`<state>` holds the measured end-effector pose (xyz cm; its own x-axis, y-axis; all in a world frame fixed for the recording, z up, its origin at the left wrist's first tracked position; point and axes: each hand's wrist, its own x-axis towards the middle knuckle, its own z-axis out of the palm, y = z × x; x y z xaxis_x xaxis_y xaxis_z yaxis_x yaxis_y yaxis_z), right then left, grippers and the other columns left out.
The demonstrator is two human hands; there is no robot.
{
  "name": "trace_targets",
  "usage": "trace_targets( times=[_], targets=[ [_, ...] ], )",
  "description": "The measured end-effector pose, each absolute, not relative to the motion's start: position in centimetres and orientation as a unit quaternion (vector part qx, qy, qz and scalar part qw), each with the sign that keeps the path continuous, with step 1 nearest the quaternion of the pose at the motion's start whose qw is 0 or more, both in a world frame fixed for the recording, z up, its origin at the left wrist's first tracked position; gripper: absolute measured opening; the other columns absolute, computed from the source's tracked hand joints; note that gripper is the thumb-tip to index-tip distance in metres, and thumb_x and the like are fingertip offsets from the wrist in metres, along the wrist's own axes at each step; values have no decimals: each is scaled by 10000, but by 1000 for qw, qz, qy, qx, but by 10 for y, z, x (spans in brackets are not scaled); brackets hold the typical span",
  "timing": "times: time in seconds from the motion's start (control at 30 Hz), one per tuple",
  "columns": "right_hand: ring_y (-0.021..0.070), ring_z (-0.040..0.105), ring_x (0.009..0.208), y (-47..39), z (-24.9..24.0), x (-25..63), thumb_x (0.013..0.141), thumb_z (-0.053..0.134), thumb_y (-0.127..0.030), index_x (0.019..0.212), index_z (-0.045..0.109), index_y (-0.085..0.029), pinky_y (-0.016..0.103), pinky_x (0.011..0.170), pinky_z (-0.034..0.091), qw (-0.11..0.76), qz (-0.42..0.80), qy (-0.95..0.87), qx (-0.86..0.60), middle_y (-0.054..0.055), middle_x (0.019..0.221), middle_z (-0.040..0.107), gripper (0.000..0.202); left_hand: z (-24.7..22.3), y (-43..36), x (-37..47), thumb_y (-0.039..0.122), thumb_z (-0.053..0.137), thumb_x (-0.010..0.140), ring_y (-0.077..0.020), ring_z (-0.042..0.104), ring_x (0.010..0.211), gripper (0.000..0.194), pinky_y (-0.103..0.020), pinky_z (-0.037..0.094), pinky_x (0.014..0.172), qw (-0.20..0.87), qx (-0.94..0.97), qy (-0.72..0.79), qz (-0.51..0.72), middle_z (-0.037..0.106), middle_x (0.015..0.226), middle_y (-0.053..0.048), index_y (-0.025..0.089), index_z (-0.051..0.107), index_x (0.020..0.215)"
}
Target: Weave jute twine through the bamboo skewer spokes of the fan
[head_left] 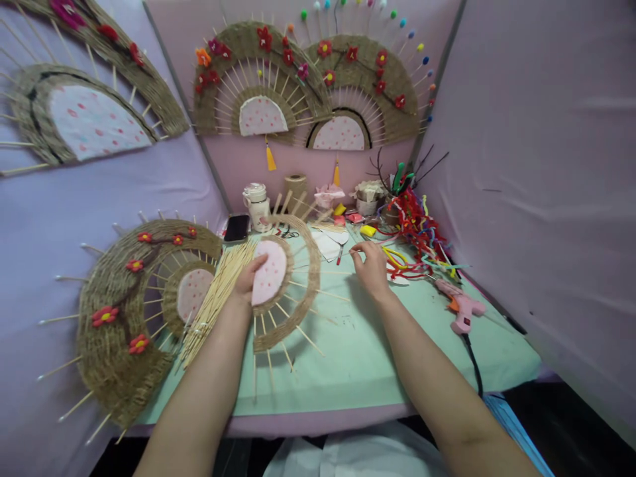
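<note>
While gripping the fan [289,265] at eleven o'clock with the left hand [247,278], pinching the right hand [370,268] narrow at one o'clock, cannot tell on what, seems midway through weaving the outer twine band [314,271], probably calling next for drawing twine taut round the sticks [310,340].

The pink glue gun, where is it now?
The glue gun lies at right in the head view, on the table, just below the colourful pipe cleaners.

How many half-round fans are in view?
5: the held fan in the left hand; the lower-left fan; the upper-left fan, cut off by the frame; and, overlapping on the back wall, the orange-flowered fan and pompom-tipped fan. No others show.
</note>
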<state>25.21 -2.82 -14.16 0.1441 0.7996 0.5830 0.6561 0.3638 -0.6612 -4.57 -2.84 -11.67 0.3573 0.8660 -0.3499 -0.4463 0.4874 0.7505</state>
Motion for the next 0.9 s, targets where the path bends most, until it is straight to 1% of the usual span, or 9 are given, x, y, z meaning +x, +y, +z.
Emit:
trace_targets(
  times=[0.1,0.2,0.37,0.43,0.5,0.57,0.67,0.73,0.9],
  targets=[
    [265,490,1030,-23,-147,258,835,498,-200,789,622,-195,404,935,332,501,4,-657,-564,116,1014,642,132,-125,-25,-32,257,512,858,-229,699,586,346,-307,573,584,759,280,450,379,721,677,-129,29,616,1098],
    [265,461,1093,-18,-155,258,833,510,-178,777,635,-181,405,970,327,463,3,-678,-572,127,1076,643,137,-130,-26,-24,197,538,836,-227,699,595,275,-317,579,622,728,295,513,346,707,640,-122,23,613,1035],
    [258,510,977,-14,-168,257,790,529,-118,744,648,-182,393,910,379,409,39,-702,-581,98,928,686,143,-132,-30,-21,195,689,726,-202,690,632,291,-295,563,631,618,369,610,331,711,725,-101,78,607,979],
    [263,507,969,-15,-171,257,764,511,-71,776,662,-174,392,900,389,392,49,-706,-588,96,919,691,183,-132,-33,-21,216,728,684,-223,693,697,421,-303,550,619,546,409,652,331,711,810,-111,97,577,1059],
    [269,494,1010,-17,-170,257,722,471,-6,852,676,-156,397,921,385,380,55,-708,-592,107,1008,684,285,-130,-37,-23,257,752,655,-276,688,825,590,-348,542,662,462,445,694,326,698,912,-143,110,518,1175],
    [276,465,1077,-20,-167,255,683,438,35,955,674,-133,410,960,367,372,52,-709,-597,126,1145,640,398,-125,-42,-27,295,763,637,-329,627,1033,708,-408,511,799,377,479,725,321,657,1071,-186,129,466,1258],
    [287,427,1137,-27,-159,248,692,433,24,1059,648,-120,431,999,348,377,26,-703,-603,138,1255,566,449,-108,-45,-33,373,723,672,-353,454,1264,689,-453,365,1014,223,579,734,276,536,1299,-212,142,483,1276],
    [290,419,1142,-33,-153,242,729,449,-12,1067,642,-124,439,999,357,388,15,-700,-600,136,1253,557,405,-94,-38,-33,426,668,717,-341,433,1286,637,-437,323,1050,145,648,714,222,511,1338,-206,127,510,1257],
    [285,427,1115,-48,-141,221,795,483,-63,1038,636,-126,448,967,404,389,49,-732,-557,144,1193,570,294,-58,21,-18,440,610,762,-319,516,1202,644,-406,398,975,54,734,661,145,537,1307,-204,103,464,1290]
  ],
)
